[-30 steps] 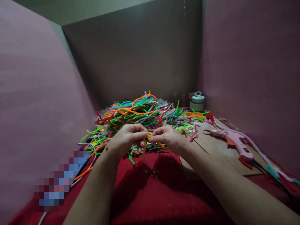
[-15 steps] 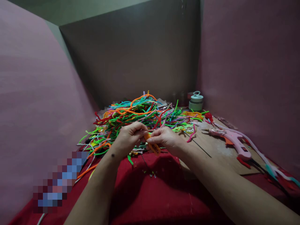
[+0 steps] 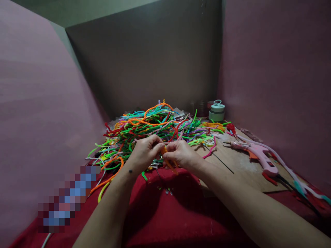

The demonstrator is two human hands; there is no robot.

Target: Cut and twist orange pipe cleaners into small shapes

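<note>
An orange-yellow pipe cleaner piece [image 3: 170, 166], bent into a loop-like shape, is pinched between both hands in front of the pile. My left hand [image 3: 148, 148] is closed on its upper end, thumb against fingers. My right hand [image 3: 182, 151] grips it from the other side, the fingertips of the two hands nearly meeting. Its lower part hangs below my right fingers. Behind the hands rises a tangled heap of many-coloured pipe cleaners [image 3: 152, 120]. Fingers hide much of the held piece.
A pink glue gun [image 3: 256, 153] lies on a brown board [image 3: 240, 172] at right, its cord trailing off. Mint-green container [image 3: 216, 113] stands at the back. Small scraps [image 3: 168, 190] dot the red cloth [image 3: 165, 224]. Partition walls [image 3: 279, 69] enclose the space.
The orange-yellow piece has turned in my fingers and shows thinner, more separated strands below. Both hands have shifted slightly to the right and remain closed on it.
</note>
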